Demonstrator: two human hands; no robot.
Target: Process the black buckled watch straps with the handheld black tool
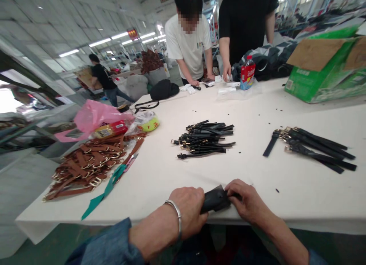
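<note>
My left hand (191,208), with a silver bangle at the wrist, is wrapped round a broad black leather-like piece (216,198) at the table's near edge. The fingers of my right hand (243,198) are pinched together at the right end of that piece, on a small dark part that I cannot make out. Beyond my hands lies a pile of black buckled straps (206,137). Farther right is a smaller bunch of black straps with gold buckles (314,147).
Brown straps with metal rings (88,164) are heaped at the left beside a teal ribbon (110,187) and a pink bag (95,118). A green carton (317,72) and a red-labelled bottle (247,74) stand at the back. Two people work across the white table (160,173).
</note>
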